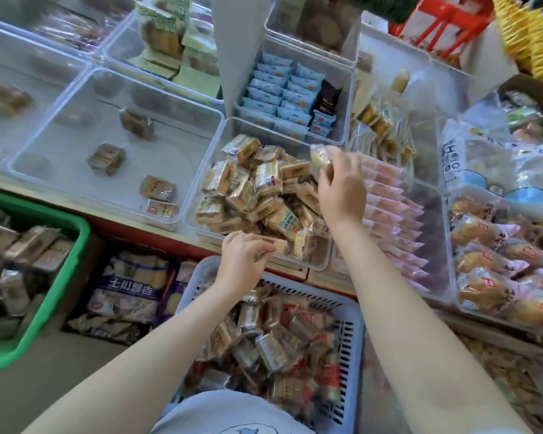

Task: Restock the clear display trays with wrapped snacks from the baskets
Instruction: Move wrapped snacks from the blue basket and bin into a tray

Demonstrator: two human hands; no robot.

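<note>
A clear display tray (191,211) in the middle holds a heap of tan wrapped snacks (251,189). My right hand (342,186) is over the tray's far right corner and grips one wrapped snack (318,158). My left hand (245,258) is at the tray's near rim and pinches another wrapped snack (275,244). Below it, against my body, a white-blue slotted basket (348,333) is full of brown and red wrapped snacks (273,346).
A nearly bare clear tray (22,170) with a few snacks lies to the left. A green basket (60,277) of packs sits at the lower left. Trays of blue packets (279,92), pink packets (389,208) and bread packs (496,277) fill the back and right.
</note>
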